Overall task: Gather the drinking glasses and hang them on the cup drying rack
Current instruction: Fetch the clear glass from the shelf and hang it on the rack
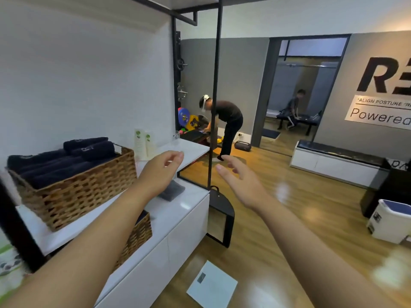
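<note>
Head view shows my left hand [163,168] and my right hand [239,182] both stretched forward, fingers loose and half spread, holding nothing. One drinking glass [176,137] stands beyond my left fingertips, at the far edge of the white shelf [193,150], just beside the black post [214,90]. I see no drying rack. I think the danger is that the clear, smooth glass is hard to see against the wall, so a fast reach could push it over the edge to the wooden floor [278,230]. The shelf is glossy and slippery. Left of my left arm, a rough woven basket [73,196] holds soft dark rolled towels [57,165].
</note>
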